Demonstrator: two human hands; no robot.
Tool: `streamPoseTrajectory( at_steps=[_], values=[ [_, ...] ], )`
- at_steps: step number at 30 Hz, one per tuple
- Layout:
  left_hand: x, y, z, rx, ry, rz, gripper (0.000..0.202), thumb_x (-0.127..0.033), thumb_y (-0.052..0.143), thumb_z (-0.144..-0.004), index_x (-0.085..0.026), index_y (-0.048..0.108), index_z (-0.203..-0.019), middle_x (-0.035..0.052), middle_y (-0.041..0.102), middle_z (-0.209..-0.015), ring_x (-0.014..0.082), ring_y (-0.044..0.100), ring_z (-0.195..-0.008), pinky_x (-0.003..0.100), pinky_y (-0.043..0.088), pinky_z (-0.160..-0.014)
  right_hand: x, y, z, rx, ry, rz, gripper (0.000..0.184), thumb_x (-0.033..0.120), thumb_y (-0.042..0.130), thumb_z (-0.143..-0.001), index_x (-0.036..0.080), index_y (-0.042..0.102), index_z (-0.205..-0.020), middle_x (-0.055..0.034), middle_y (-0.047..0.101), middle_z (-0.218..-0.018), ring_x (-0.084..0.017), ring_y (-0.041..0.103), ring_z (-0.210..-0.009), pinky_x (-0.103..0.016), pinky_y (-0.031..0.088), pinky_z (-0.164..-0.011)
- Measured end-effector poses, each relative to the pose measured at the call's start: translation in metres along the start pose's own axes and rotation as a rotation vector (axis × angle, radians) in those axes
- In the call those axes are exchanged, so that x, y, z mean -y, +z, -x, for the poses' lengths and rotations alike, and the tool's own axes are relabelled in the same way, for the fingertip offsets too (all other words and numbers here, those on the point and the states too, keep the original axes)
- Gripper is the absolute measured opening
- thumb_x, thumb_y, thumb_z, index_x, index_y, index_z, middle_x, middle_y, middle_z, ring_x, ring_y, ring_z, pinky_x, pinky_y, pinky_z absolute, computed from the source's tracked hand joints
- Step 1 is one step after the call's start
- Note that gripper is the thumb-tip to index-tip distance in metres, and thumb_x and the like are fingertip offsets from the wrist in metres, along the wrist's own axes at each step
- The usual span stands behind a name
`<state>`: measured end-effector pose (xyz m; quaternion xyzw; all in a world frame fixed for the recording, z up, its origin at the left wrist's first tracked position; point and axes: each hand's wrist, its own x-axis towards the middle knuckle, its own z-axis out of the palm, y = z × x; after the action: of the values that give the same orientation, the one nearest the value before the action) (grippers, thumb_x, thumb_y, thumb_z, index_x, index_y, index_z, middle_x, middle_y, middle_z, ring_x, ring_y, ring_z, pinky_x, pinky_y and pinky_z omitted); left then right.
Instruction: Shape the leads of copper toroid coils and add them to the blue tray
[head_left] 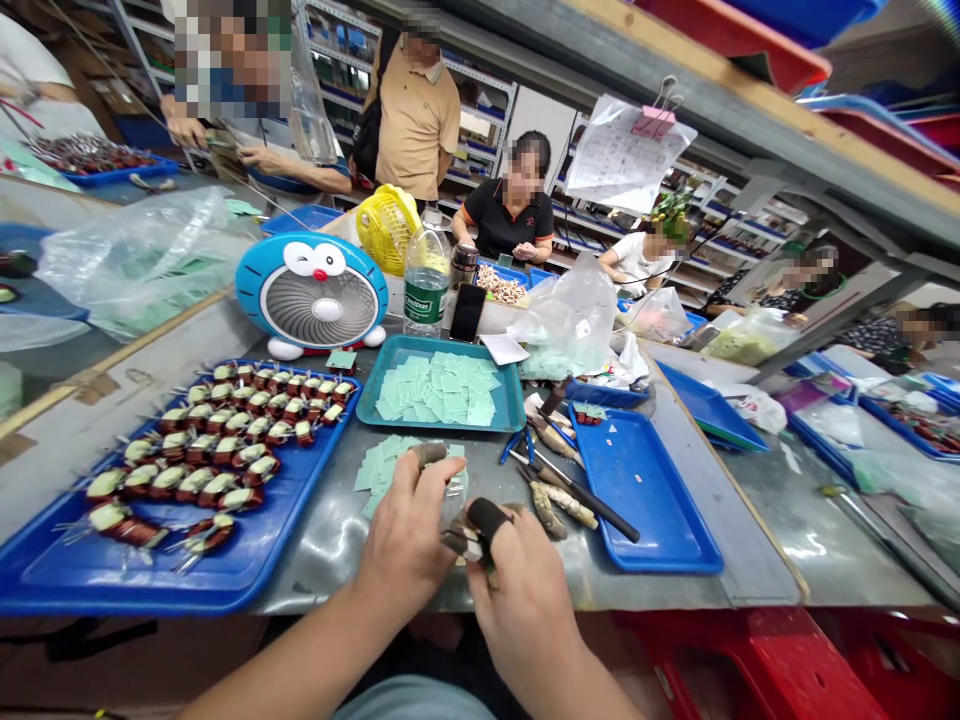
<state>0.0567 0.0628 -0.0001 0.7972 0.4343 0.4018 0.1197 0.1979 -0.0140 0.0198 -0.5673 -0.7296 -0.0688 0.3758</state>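
Firstly, hands: my left hand [409,545] and right hand [525,590] meet just above the near edge of the grey metal worktable [337,530]. Both are closed on one small wound coil part [463,545], pinched between their fingertips. The raised left forefinger and the right thumb each wear a dark finger cot.

Left of the hands, the large blue plastic tray [225,575] reaches the table's front edge. It carries rows of copper-wound coils with cream tape [217,440]; its near right corner is bare. Loose pale green paper squares [379,465] lie just beyond my left hand. Right of the hands are cutters with wrapped handles [559,500], then a shallow blue tray [645,490] with only a few small pieces at its far end. Free bench surface is limited to the strip between the two blue trays and the steel right of the shallow one.

Farther back, a teal tray [513,400] holds more green squares. Behind it stand a blue cartoon-cat desk fan [313,295] and a clear water bottle [426,280], its green label reading "Cestbon". A clipped paper sheet [626,155] hangs overhead; its writing is too small to read. Other people are working at the far benches.
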Motion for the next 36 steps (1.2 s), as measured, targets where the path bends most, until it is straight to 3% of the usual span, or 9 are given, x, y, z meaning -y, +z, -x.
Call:
streamPoseTrajectory(
  at_steps=[4, 10, 14, 19, 25, 28, 30, 33, 36],
  values=[
    [-0.001, 0.003, 0.006, -0.021, 0.048, -0.093, 0.046, -0.012, 0.06, -0.087, -0.021, 0.052, -0.131, 0.0147, 0.048, -0.127, 0.0328, 0.067, -0.106, 0.045, 0.062, -0.082, 0.003, 0.008, 0.004, 0.038, 0.065, 0.064, 0.031, 0.003, 0.043, -0.085, 0.015, 0.06, -0.107, -0.0053, 0.057, -0.087, -0.016, 0.047, -0.083, -0.023, 0.035, -0.072],
    [-0.001, 0.003, 0.008, 0.041, -0.037, 0.028, 0.051, -0.008, 0.062, -0.082, -0.023, 0.053, -0.131, 0.0129, 0.049, -0.126, 0.0301, 0.065, -0.109, 0.044, 0.06, -0.088, 0.007, 0.009, 0.013, 0.034, 0.255, -0.251, 0.022, 0.015, 0.05, -0.094, 0.016, 0.066, -0.109, -0.0033, 0.063, -0.092, -0.01, 0.056, -0.084, -0.019, 0.043, -0.074],
    [-0.005, -0.009, 0.001, 0.278, -0.311, 0.45, 0.053, -0.026, 0.071, -0.086, -0.024, 0.052, -0.136, 0.0112, 0.051, -0.13, 0.0233, 0.066, -0.098, 0.04, 0.059, -0.085, -0.018, -0.012, 0.014, 0.17, 0.489, -0.466, 0.03, 0.031, 0.057, -0.099, 0.014, 0.066, -0.123, -0.0061, 0.067, -0.106, -0.007, 0.065, -0.094, -0.013, 0.051, -0.084],
    [-0.011, -0.023, 0.003, 0.682, -0.542, 0.96, 0.041, -0.035, 0.062, -0.097, -0.025, 0.055, -0.136, 0.0097, 0.061, -0.13, 0.0222, 0.068, -0.099, 0.038, 0.056, -0.089, -0.048, -0.026, 0.025, 0.302, 0.491, -0.587, 0.043, 0.039, 0.063, -0.097, 0.019, 0.063, -0.134, -0.0081, 0.057, -0.135, -0.011, 0.058, -0.124, -0.017, 0.048, -0.109],
    [-0.019, -0.023, 0.011, 0.754, -0.723, 1.247, 0.041, -0.039, 0.078, -0.088, -0.022, 0.052, -0.115, 0.0011, 0.064, -0.098, 0.0147, 0.063, -0.08, 0.026, 0.051, -0.07, -0.044, -0.018, 0.036, 0.401, 0.691, -0.971, 0.05, 0.043, 0.069, -0.093, 0.017, 0.061, -0.135, -0.0087, 0.06, -0.129, -0.012, 0.062, -0.118, -0.02, 0.053, -0.105],
    [-0.02, -0.027, 0.012, 0.797, -0.614, 1.198, 0.045, -0.04, 0.075, -0.091, -0.024, 0.052, -0.127, 0.0058, 0.066, -0.11, 0.019, 0.065, -0.091, 0.029, 0.053, -0.074, -0.041, -0.015, 0.038, 0.364, 0.845, -1.162, 0.06, 0.044, 0.077, -0.086, 0.014, 0.059, -0.135, -0.0094, 0.066, -0.119, -0.013, 0.068, -0.107, -0.021, 0.058, -0.094],
    [-0.017, -0.03, 0.013, 0.742, -0.411, 0.984, 0.041, -0.04, 0.067, -0.096, -0.027, 0.054, -0.133, 0.0083, 0.065, -0.12, 0.0227, 0.065, -0.1, 0.033, 0.054, -0.08, -0.038, -0.014, 0.04, 0.313, 0.922, -1.254, 0.063, 0.044, 0.081, -0.082, 0.013, 0.059, -0.133, -0.0099, 0.068, -0.116, -0.014, 0.07, -0.104, -0.022, 0.06, -0.092],
    [-0.011, -0.032, 0.015, 0.604, -0.034, 0.601, 0.029, -0.036, 0.064, -0.099, -0.029, 0.063, -0.127, 0.006, 0.065, -0.108, 0.022, 0.065, -0.095, 0.032, 0.052, -0.082, -0.032, -0.011, 0.044, 0.236, 0.977, -1.308, 0.061, 0.042, 0.083, -0.079, 0.012, 0.062, -0.128, -0.0103, 0.067, -0.119, -0.015, 0.071, -0.102, -0.023, 0.061, -0.092],
    [-0.008, -0.03, 0.017, 0.534, 0.167, 0.491, 0.026, -0.034, 0.062, -0.1, -0.026, 0.062, -0.125, 0.0046, 0.065, -0.096, 0.0187, 0.064, -0.083, 0.027, 0.05, -0.074, -0.028, -0.008, 0.053, 0.188, 0.985, -1.304, 0.059, 0.044, 0.083, -0.078, 0.012, 0.064, -0.124, -0.01, 0.07, -0.111, -0.015, 0.072, -0.095, -0.025, 0.064, -0.087]
  ],
)
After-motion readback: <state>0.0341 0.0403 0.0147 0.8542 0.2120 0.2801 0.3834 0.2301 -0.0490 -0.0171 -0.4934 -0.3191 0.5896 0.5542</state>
